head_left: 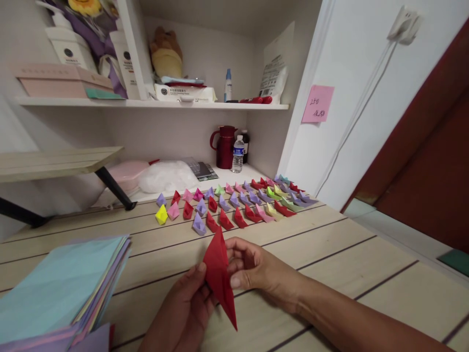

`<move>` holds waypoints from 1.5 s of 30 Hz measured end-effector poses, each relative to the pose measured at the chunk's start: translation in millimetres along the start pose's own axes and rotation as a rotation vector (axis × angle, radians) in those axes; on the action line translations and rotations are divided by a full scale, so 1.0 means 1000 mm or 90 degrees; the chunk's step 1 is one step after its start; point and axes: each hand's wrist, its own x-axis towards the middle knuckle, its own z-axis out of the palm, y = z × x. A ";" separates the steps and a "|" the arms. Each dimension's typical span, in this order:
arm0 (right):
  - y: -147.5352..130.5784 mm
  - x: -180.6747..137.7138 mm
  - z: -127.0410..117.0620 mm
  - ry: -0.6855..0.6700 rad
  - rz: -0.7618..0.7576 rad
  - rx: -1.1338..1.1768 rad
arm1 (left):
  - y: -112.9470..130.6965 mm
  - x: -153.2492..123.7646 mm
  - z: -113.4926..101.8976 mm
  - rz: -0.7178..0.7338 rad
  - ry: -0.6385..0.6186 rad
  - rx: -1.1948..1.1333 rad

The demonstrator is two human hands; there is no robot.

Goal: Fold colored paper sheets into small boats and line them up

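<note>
The folded red paper [219, 274] is at the centre of the clock, held up over the table, a long tapered shape with one point near 12 and the other near 5. From where I stand it looks next to weightless: thin, crisp in its layers, ready to bend or tear if pressed hard. I'd judge the sharp ends the weakest spots, so the best hold is a light pinch along the broad middle.

That is how the left hand [190, 291] has it, thumb on the face at the 9 o'clock edge and fingers behind, closed on the paper. The right hand [251, 269] curls in at 3 o'clock, its fingertips at the edge; I can't tell whether they pinch the paper or merely steady it.

Farther out, rows of little paper boats [240, 218] spread from about 11 to 2 across the slatted table [330, 264]. At 9 lies a stack of coloured sheets [62, 283], pale blue on top. Beyond the boats, at 12, stand a dark red jug [225, 149] and a water bottle [238, 155]; a pink note [318, 104] clings to the wall at 1.
</note>
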 end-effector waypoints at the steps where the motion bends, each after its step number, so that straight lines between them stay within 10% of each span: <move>1: 0.000 0.000 0.000 -0.004 0.002 0.002 | 0.000 0.001 -0.001 -0.003 -0.006 0.005; 29: 0.011 -0.004 0.006 0.068 -0.063 -0.166 | -0.017 0.007 -0.006 0.056 -0.035 0.115; 45: -0.001 -0.019 0.012 0.045 0.082 -0.591 | 0.008 -0.013 -0.012 0.457 0.127 0.732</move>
